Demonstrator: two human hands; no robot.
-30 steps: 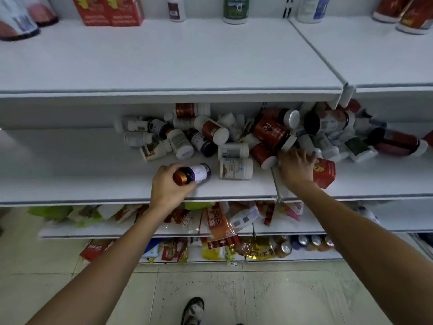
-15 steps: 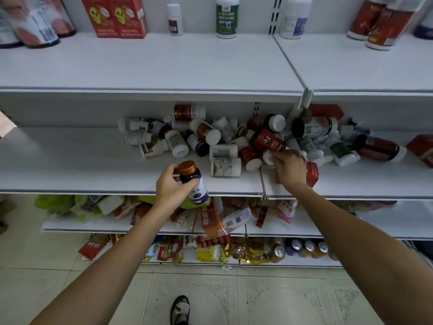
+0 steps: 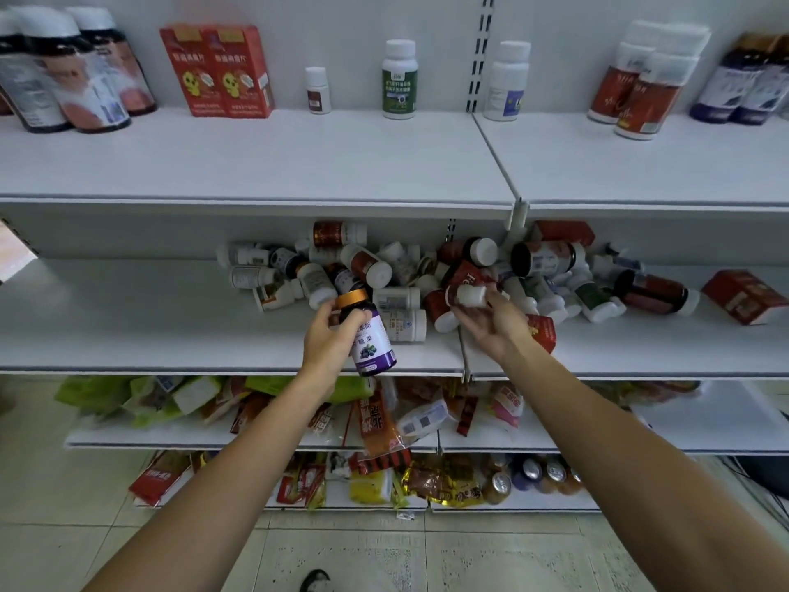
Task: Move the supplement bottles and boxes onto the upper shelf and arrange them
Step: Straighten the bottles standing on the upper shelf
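My left hand [image 3: 328,339] grips a dark bottle with a gold cap and a purple label [image 3: 367,335], upright, just in front of the middle shelf [image 3: 128,326]. With its fingers curled, my right hand [image 3: 491,320] holds a small white bottle [image 3: 469,296] above the shelf's front part. Behind both hands lies a heap of supplement bottles and boxes [image 3: 384,271] on the middle shelf. A red box [image 3: 542,333] lies right beside my right wrist. The upper shelf [image 3: 277,164] carries two red boxes [image 3: 217,72] and several upright bottles along its back.
A second upper shelf board [image 3: 661,164] on the right holds more upright bottles. Another red box [image 3: 745,296] lies at the far right of the middle shelf. Snack packets [image 3: 375,425] and cans fill the two lower shelves. A foot shows on the tiled floor.
My left hand has lifted the gold-capped bottle off the middle shelf and turned it upright. My right hand has picked a small white bottle out of the heap.
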